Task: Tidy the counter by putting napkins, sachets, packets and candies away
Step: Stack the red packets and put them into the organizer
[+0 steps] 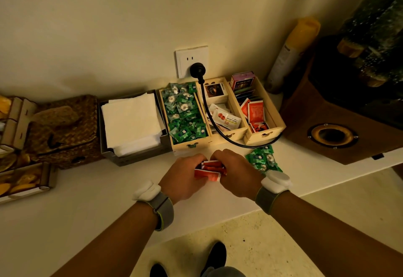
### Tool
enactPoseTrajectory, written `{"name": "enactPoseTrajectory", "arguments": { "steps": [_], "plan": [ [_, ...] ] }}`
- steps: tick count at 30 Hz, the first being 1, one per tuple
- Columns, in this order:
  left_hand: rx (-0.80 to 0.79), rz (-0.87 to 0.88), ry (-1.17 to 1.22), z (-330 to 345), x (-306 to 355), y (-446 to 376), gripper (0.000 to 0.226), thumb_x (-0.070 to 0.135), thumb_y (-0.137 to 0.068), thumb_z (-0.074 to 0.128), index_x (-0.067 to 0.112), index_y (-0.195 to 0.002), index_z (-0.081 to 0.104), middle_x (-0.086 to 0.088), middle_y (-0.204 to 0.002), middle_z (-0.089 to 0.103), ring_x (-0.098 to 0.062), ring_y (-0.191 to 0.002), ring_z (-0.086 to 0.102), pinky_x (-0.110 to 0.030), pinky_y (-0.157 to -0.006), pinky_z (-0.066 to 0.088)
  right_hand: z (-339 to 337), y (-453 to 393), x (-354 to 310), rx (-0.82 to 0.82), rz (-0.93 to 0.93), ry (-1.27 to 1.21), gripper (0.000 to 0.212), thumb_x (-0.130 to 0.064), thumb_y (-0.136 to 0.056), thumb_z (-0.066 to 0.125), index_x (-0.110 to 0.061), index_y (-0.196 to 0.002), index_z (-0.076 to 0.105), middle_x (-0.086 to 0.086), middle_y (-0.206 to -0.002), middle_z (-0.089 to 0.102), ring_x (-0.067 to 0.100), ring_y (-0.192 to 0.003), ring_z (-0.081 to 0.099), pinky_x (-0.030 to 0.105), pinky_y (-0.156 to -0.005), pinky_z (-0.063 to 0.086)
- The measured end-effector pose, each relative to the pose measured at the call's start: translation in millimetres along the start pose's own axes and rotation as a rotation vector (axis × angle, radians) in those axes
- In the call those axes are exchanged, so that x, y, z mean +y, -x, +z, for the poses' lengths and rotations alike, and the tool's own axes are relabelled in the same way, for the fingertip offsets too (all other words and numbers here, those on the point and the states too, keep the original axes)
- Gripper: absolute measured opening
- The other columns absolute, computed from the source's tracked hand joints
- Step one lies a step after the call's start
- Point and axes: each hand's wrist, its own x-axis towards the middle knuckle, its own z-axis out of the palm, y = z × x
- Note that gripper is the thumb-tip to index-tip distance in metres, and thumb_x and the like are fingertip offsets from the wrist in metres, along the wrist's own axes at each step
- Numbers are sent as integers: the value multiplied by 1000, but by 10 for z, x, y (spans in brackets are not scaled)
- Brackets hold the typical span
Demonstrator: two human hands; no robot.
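Note:
My left hand (183,176) and my right hand (236,174) meet over the white counter (87,200) and together grip a small stack of red sachets (209,171). A loose heap of green candies (262,159) lies on the counter just right of my right hand. Behind my hands stand three wooden boxes: the left one (189,146) full of green candies, the middle one (231,136) with white packets, the right one (265,136) with red sachets and small cartons. A grey tray (130,156) holds white napkins (130,119).
A black cable (214,124) runs from the wall socket (192,60) across the middle box and along the box fronts. A brown speaker (340,128) stands at the right, a spray can (290,54) behind it. A woven basket (63,128) and snack boxes sit at left.

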Motion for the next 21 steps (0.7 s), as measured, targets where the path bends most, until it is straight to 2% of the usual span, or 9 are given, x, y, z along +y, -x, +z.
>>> {"name": "enactPoseTrajectory", "arguments": {
  "steps": [4,7,11,15,21],
  "plan": [
    [4,-35,38,50,-24,-13,28,32,-79,71,25,-104,58,1,-94,68,-13,-81,62,-31,-72,52,55,-2,42,-8,9,-27,51,-11,-74,74,-27,-115,48,1,-108,53,18,-95,53,25,-77,46],
    [17,-34,67,73,-49,-7,29,33,-79,73,27,-102,57,4,-92,67,-10,-80,61,-23,-69,48,49,-4,61,-48,-6,-58,56,-14,-70,75,-29,-115,45,0,-110,53,16,-95,52,28,-78,48],
    [33,-19,86,61,-63,9,22,32,-79,72,28,-97,59,7,-86,66,-4,-74,60,-15,-63,42,30,-6,66,9,-39,-70,34,-24,-77,73,-26,-105,54,1,-103,62,18,-90,56,31,-79,51],
    [35,-6,82,-6,-3,-27,20,33,-79,72,29,-96,61,7,-86,66,-4,-75,60,-20,-66,46,-62,-13,55,30,-61,-75,25,-26,-79,72,-28,-99,57,-1,-98,66,15,-85,57,20,-69,44],
    [85,107,35,-250,288,-184,21,37,-80,69,31,-98,63,7,-87,68,-6,-76,60,-34,-68,53,-422,9,45,100,-44,-130,26,-28,-78,74,-32,-98,59,-9,-93,66,7,-82,58,15,-68,43]
  ]
}}
